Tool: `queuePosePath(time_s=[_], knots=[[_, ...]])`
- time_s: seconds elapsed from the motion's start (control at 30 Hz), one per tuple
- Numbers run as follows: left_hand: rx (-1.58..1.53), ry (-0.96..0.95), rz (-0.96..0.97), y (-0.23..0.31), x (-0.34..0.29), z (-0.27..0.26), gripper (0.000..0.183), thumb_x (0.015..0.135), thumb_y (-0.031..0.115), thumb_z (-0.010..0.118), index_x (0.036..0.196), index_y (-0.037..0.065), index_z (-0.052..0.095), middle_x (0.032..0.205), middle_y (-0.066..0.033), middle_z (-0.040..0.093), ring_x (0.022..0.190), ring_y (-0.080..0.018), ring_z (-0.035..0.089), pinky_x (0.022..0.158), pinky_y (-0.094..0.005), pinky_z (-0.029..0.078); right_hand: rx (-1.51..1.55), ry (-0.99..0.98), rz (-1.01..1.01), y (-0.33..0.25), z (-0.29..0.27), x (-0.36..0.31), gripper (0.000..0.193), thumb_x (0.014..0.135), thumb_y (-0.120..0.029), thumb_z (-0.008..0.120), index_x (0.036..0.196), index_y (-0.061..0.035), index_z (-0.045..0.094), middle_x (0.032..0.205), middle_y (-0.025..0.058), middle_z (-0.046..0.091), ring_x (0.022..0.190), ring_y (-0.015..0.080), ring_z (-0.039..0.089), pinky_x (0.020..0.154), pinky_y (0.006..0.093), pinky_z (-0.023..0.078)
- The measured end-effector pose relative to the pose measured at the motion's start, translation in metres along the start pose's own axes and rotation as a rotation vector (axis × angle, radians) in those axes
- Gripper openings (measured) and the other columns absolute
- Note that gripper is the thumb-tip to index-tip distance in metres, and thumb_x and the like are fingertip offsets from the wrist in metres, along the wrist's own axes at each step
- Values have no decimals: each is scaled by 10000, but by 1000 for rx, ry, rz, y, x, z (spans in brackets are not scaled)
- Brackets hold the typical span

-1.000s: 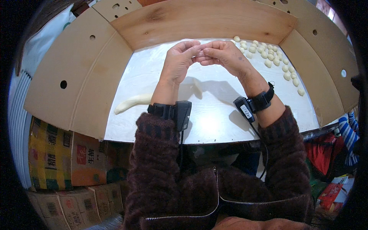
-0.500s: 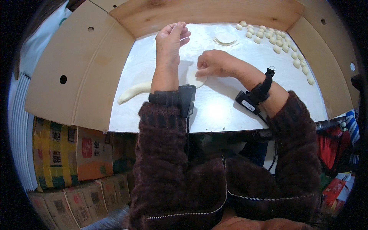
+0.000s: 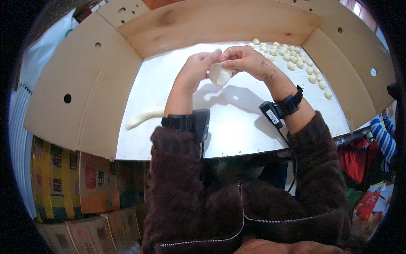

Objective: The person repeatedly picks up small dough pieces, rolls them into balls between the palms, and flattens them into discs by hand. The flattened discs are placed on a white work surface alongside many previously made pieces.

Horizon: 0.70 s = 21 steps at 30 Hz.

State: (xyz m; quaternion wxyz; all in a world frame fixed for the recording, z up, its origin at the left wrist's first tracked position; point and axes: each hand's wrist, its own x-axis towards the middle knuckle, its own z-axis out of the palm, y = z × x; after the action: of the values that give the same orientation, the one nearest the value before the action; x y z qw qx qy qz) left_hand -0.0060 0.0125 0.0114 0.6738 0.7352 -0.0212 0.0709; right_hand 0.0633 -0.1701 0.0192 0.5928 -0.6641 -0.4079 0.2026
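A thin round dough wrapper [image 3: 220, 75] hangs upright above the white board, its flat side showing. My right hand [image 3: 249, 62] pinches its upper edge between thumb and fingers. Close against the wrapper's left side is my left hand [image 3: 195, 70]; its fingers are smeared by motion and partly behind the dough, so their grip is unclear. A smooth dough roll [image 3: 144, 117] lies on the board, its right end hidden by my left wrist. Several small dough balls [image 3: 292, 59] are scattered at the far right.
The white board [image 3: 237, 131] is walled by a wooden panel [image 3: 220, 25] at the back and cardboard at left [image 3: 80, 80] and right [image 3: 344, 72]. Cartons [image 3: 99, 182] stand below left. A cable [image 3: 292, 180] hangs from the device on my right wrist.
My right hand has lifted the dough wrapper off the board and brought it up to my left hand. My left hand has come lower and inward. The view has shifted slightly.
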Motion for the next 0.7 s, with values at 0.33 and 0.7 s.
queuePosePath(time_s=[0.33, 0.7], knots=[[-271, 56, 163, -2, -5, 11, 198, 878, 205, 679, 923, 15, 649, 824, -42, 649, 737, -108, 621, 638, -233, 509, 182, 179, 7, -8, -5, -2, 280, 854, -281, 702, 995, -41, 676, 897, 59, 666, 800, 130, 640, 692, 248, 534], [-275, 148, 228, -14, 1, 31, 233, 886, 221, 676, 921, -6, 640, 837, -56, 638, 727, -114, 600, 659, -246, 503, -47, 173, -12, -8, -10, -8, 246, 838, -297, 700, 837, -52, 676, 752, 38, 651, 660, 102, 624, 641, 221, 523]])
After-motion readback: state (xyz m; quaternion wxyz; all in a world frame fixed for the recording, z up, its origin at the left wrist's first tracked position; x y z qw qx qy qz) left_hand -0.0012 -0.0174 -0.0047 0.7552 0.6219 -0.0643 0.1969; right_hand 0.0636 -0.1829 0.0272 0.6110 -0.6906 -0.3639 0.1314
